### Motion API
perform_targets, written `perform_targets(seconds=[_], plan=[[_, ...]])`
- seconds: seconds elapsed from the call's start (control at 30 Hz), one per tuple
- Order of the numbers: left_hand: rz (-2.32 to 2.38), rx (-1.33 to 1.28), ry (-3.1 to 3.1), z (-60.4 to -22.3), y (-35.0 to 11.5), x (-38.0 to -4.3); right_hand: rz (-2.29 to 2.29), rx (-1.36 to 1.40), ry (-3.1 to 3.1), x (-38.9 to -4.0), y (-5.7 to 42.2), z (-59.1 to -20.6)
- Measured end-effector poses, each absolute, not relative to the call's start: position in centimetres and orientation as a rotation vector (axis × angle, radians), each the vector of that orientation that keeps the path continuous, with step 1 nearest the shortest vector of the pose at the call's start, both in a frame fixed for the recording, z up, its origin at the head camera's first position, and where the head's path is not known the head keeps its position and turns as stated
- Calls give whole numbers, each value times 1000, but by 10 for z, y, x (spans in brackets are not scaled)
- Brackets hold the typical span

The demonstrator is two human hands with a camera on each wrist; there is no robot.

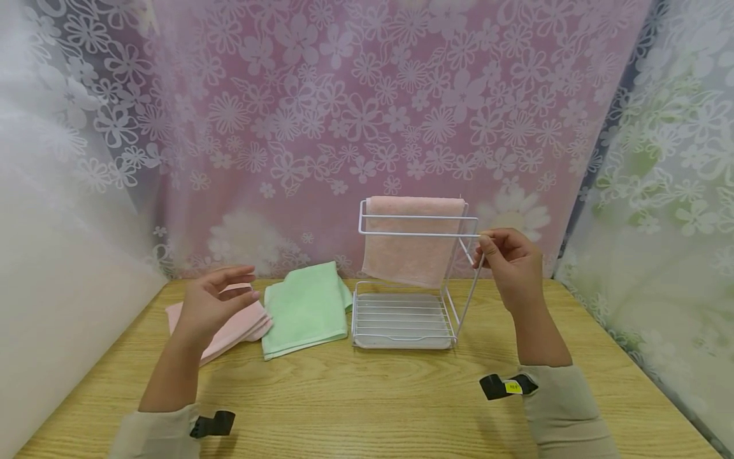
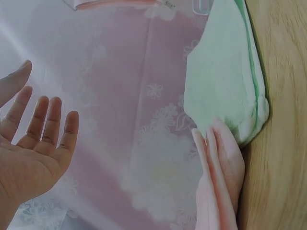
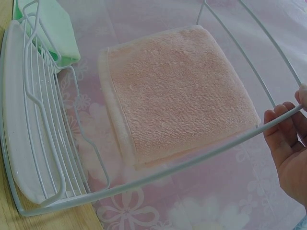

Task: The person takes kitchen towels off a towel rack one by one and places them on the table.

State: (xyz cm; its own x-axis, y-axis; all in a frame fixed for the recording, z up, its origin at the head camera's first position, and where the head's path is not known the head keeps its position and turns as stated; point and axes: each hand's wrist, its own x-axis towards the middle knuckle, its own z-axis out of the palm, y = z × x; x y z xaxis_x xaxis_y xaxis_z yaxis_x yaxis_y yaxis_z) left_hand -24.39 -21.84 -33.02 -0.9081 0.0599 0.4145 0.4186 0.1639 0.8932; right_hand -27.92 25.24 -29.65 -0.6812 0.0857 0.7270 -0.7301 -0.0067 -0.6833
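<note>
A white wire rack (image 1: 421, 234) stands on the table, with a pale pink towel (image 1: 407, 255) draped over its rear top bar. My right hand (image 1: 515, 264) pinches the rack's upper right front corner between thumb and fingers; the right wrist view shows the fingers (image 3: 283, 120) at the wire. To the left, my left hand (image 1: 215, 303) hovers above a folded pink towel (image 1: 241, 325), its fingers relaxed and apart from any cloth. Beside that lies a folded green towel (image 1: 306, 309), also seen at the table's edge in the left wrist view.
At the rack's base sits a white tray (image 1: 401, 319) under a wire grid. Flowered curtains hang behind the wooden table (image 1: 344, 408) and along both sides. Black wrist straps (image 1: 215, 424) are on both sleeves.
</note>
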Motion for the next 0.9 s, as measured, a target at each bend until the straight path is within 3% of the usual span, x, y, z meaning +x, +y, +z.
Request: perform_targets(seconds=[0.9], plan=[[-1700,-609,-2140,-320,-183,-240,1753,689,-1663,-279,252,-296]])
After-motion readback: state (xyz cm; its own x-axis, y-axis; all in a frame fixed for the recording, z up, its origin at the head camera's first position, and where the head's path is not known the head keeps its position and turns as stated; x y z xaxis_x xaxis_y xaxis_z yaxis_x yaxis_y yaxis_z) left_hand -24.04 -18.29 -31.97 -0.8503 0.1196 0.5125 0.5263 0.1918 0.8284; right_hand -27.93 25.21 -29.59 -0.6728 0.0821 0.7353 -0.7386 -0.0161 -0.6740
